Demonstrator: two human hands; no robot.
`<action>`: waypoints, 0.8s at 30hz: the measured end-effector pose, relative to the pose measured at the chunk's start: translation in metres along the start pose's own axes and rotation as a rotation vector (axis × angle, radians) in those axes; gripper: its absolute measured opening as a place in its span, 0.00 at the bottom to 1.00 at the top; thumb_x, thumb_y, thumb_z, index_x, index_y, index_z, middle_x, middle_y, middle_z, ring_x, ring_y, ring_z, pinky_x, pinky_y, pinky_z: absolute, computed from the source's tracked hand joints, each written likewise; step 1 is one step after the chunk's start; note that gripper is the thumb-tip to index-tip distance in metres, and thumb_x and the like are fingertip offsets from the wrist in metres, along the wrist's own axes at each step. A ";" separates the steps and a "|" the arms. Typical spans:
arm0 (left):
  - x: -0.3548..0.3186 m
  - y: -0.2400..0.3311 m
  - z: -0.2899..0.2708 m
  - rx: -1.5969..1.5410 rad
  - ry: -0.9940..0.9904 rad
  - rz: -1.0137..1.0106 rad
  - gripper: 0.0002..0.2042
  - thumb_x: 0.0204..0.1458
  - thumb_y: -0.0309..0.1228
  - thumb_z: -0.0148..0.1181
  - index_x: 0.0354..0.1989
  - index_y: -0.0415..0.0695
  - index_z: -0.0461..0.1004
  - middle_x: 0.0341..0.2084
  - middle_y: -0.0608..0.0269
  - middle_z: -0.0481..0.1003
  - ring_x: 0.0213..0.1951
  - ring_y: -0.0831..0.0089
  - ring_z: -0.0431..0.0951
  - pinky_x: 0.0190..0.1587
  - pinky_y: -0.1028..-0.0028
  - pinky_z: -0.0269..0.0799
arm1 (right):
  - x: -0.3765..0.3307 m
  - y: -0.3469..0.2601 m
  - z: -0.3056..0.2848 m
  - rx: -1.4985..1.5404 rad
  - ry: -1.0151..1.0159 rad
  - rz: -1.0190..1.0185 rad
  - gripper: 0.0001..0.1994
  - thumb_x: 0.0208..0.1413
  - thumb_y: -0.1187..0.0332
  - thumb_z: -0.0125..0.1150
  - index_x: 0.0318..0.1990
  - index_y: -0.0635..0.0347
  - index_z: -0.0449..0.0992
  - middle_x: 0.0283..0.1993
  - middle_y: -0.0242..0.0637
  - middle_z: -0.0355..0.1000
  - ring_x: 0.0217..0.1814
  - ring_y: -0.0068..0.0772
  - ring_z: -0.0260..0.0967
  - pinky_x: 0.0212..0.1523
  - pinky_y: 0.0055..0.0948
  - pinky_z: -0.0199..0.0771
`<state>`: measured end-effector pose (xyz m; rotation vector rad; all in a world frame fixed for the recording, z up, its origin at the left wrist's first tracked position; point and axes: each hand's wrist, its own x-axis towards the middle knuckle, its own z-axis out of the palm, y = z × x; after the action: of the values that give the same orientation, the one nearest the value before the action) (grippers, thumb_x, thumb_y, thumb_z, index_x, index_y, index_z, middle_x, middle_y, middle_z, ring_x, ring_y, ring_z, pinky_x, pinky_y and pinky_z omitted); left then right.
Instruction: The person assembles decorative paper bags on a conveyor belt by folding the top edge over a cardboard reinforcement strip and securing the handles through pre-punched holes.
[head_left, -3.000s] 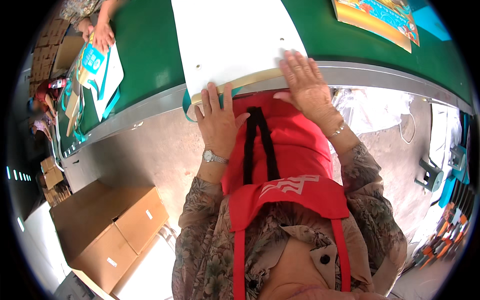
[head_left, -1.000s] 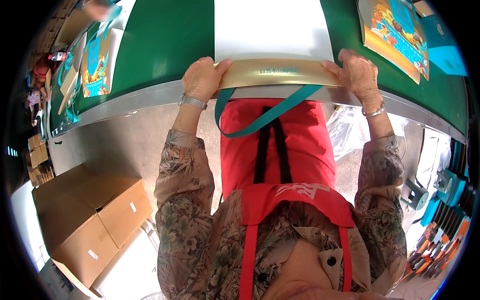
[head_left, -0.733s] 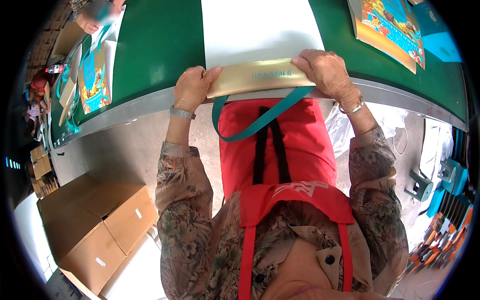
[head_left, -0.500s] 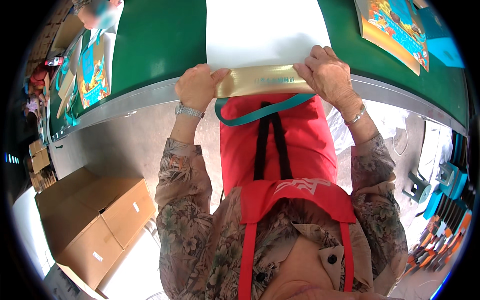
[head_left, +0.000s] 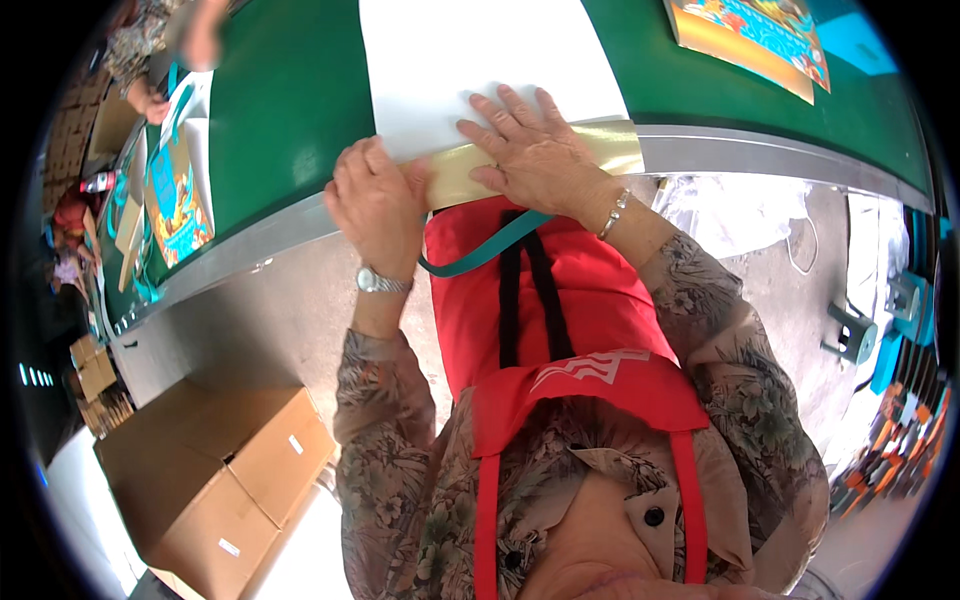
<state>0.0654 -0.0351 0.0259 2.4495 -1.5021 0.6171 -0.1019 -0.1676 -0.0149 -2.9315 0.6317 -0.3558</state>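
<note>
Gold folded strip (head_left: 610, 150) along the near edge of the big white sheet (head_left: 480, 60) is what we're working on; it sits right on the metal lip of the green worktop (head_left: 290, 110), partly overhanging toward our red apron (head_left: 560, 300).

Step, as we read it: pressing down the fold on the sheet's near end. Looks mid-crease, not finished, since both hands are on it.

Left hand (head_left: 378, 205): fingers curled, closed over the strip's left end at the worktop edge, pinching it. Right hand (head_left: 535, 150): flat, fingers spread wide, palm pressing the strip and the sheet just behind it; it grips nothing.

Teal ribbon handle (head_left: 480, 255) hangs in a loop below the strip, against the apron.

Orientation: the strip's long axis runs left-right, parallel to the worktop edge, tilted slightly up to the right in this view. The sheet's long axis runs away from us, far end out of frame.

Next move, our judgement: needs even pressure along the whole strip while the left end stays pinned, else the crease skews.

Farther off: printed orange-and-teal paper bag (head_left: 750, 35) at far right on the worktop, similar printed bags (head_left: 175, 195) at left, and another person's hand (head_left: 150, 100) near them.
</note>
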 end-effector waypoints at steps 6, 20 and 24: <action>-0.009 0.040 0.032 -0.089 -0.204 0.153 0.30 0.68 0.51 0.45 0.71 0.43 0.63 0.71 0.49 0.63 0.72 0.46 0.61 0.67 0.35 0.51 | 0.003 0.008 -0.007 -0.028 -0.074 -0.018 0.31 0.71 0.45 0.42 0.75 0.47 0.59 0.81 0.38 0.49 0.84 0.47 0.42 0.79 0.60 0.38; 0.000 0.051 0.027 -0.095 -0.346 0.167 0.34 0.60 0.50 0.54 0.70 0.39 0.62 0.71 0.44 0.61 0.70 0.43 0.61 0.66 0.33 0.53 | -0.024 0.051 -0.022 -0.041 -0.113 0.199 0.37 0.67 0.39 0.46 0.76 0.50 0.55 0.81 0.43 0.46 0.84 0.54 0.38 0.78 0.64 0.36; -0.010 0.049 0.013 -0.136 -0.267 0.184 0.36 0.61 0.52 0.54 0.71 0.38 0.61 0.71 0.43 0.61 0.71 0.42 0.60 0.66 0.32 0.52 | -0.035 0.069 -0.042 0.295 -0.074 0.134 0.29 0.69 0.51 0.50 0.73 0.53 0.61 0.78 0.47 0.54 0.82 0.49 0.46 0.79 0.57 0.41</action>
<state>0.0213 -0.0545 0.0076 2.3811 -1.8183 0.2112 -0.1707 -0.2185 0.0071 -2.5944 0.6952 -0.2962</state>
